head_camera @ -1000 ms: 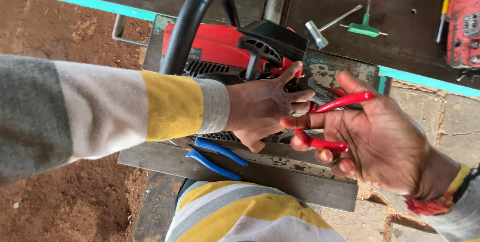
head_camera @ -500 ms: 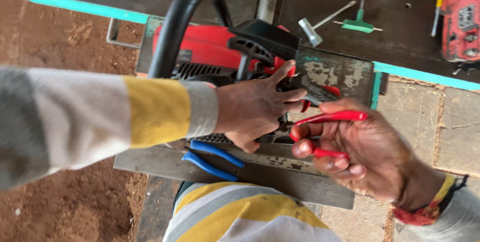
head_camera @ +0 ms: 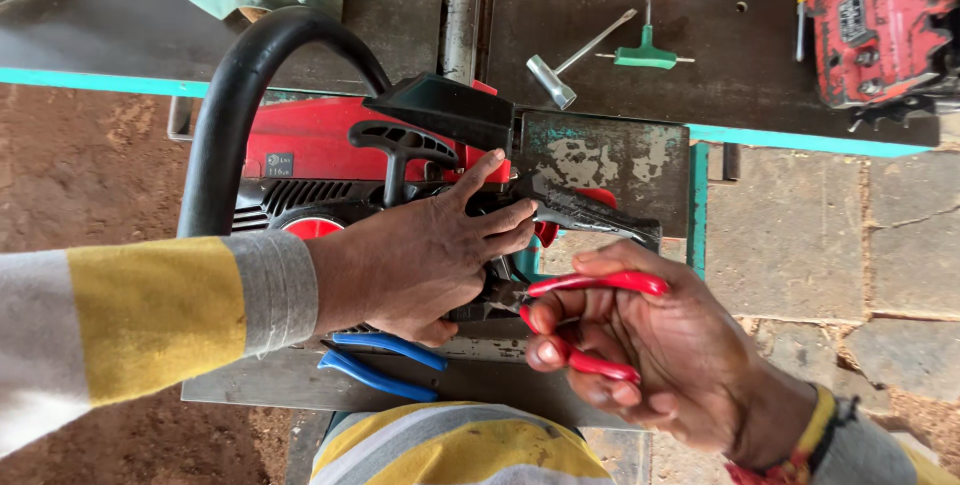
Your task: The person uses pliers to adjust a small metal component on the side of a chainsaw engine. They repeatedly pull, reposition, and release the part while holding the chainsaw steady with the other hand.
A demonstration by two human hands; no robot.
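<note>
My left hand [head_camera: 420, 260] rests on a red chainsaw [head_camera: 330, 150] with black handle loop; my right hand [head_camera: 660, 355] grips red-handled pliers [head_camera: 590, 325]. Blue-handled pliers [head_camera: 385, 365] lie at the near edge of the grey steel plate [head_camera: 250, 380]. My sleeves [head_camera: 150, 320] are striped grey, yellow and white. The dark workbench [head_camera: 100, 35] has a turquoise edge; on it, a green T-handled key [head_camera: 647, 53], a silver socket wrench [head_camera: 560, 75], and at the far right corner a worn red engine housing [head_camera: 870, 25]

Green T-handle wrench [head_camera: 646, 53], socket wrench [head_camera: 553, 81]
</note>
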